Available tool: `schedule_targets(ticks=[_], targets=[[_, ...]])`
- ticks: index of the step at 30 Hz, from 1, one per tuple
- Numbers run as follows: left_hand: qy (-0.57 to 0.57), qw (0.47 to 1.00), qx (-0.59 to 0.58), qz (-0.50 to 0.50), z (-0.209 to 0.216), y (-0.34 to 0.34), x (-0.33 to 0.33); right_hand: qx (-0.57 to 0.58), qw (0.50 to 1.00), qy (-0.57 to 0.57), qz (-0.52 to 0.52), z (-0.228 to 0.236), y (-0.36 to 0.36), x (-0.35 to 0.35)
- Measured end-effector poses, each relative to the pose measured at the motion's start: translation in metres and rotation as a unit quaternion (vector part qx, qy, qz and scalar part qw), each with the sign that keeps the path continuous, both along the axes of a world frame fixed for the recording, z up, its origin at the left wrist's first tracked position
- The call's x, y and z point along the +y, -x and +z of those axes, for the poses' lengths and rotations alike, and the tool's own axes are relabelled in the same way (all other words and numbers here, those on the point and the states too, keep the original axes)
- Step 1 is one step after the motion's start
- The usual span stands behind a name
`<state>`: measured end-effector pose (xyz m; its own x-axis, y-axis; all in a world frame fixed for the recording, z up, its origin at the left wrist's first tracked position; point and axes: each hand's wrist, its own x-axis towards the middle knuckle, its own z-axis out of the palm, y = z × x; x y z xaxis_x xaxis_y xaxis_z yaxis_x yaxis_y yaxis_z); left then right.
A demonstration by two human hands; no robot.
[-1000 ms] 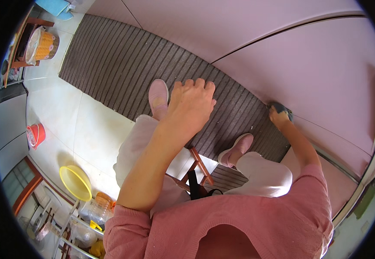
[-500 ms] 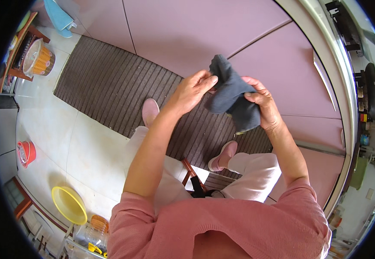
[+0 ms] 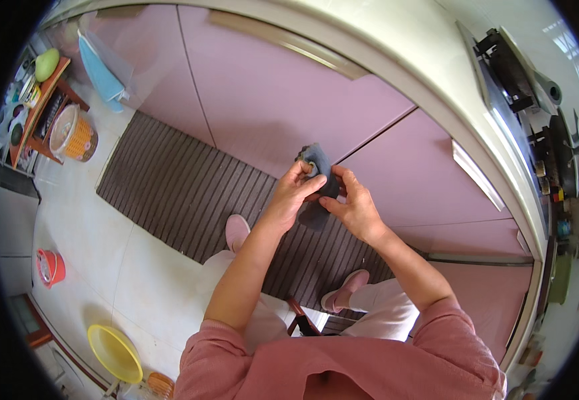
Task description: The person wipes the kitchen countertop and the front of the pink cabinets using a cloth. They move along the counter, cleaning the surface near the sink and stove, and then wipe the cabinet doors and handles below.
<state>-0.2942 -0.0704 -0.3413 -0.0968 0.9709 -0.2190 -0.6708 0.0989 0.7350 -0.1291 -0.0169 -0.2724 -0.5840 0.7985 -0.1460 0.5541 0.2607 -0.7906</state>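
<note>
In the middle of the frame I see both hands working together on a dark grey cloth (image 3: pixel 316 193). The left hand (image 3: pixel 293 193) pinches its upper part between thumb and fingers, and the right hand (image 3: pixel 351 208) grips its lower edge from the other side, so both are closed on it. The cloth is held in the air in front of the pink cabinet doors (image 3: pixel 283 100), above the striped brown mat (image 3: pixel 189 193) on the floor.

I think the main risk is a drop. The cloth is bunched and only the fingertips hold it, so if one hand lets go to take a new hold, the loose part may slip and fall on the mat between the pink slippers (image 3: pixel 237 230). A small pale thing seems to sit inside the fold near the left thumb; I cannot tell what it is, but it could fall out if the fold opens. The surface (image 3: pixel 396 50) with the stove is at the upper right, well apart.
</note>
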Motion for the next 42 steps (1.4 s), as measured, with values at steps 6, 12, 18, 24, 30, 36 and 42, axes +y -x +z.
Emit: schedule_targets(ticks=[6, 12, 18, 24, 30, 36, 42], targets=[[-0.082, 0.964, 0.191, 0.168, -0.006, 0.011, 0.030, 0.104, 0.993, 0.002, -0.051, 0.007, -0.041, 0.027], [-0.092, 0.889, 0.365, 0.262, 0.023, -0.033, 0.005, 0.178, 0.980, 0.031, -0.079, 0.050, -0.014, -0.003], [-0.148, 0.936, -0.306, 0.085, 0.042, -0.017, -0.019, 0.052, 0.923, -0.347, 0.161, 0.135, 0.029, -0.043], [-0.241, 0.907, -0.261, 0.224, 0.076, 0.067, 0.000, -0.155, 0.764, -0.599, 0.183, 0.230, 0.006, 0.049], [-0.120, 0.832, 0.099, 0.532, 0.171, 0.076, 0.098, -0.233, 0.795, -0.523, 0.201, 0.222, 0.007, 0.072], [-0.083, 0.776, 0.081, 0.620, 0.178, 0.182, 0.136, -0.237, 0.815, -0.467, 0.250, 0.248, 0.005, 0.090], [0.008, 0.748, 0.231, 0.622, 0.131, 0.156, 0.148, -0.232, 0.814, -0.477, 0.239, 0.236, 0.008, 0.094]])
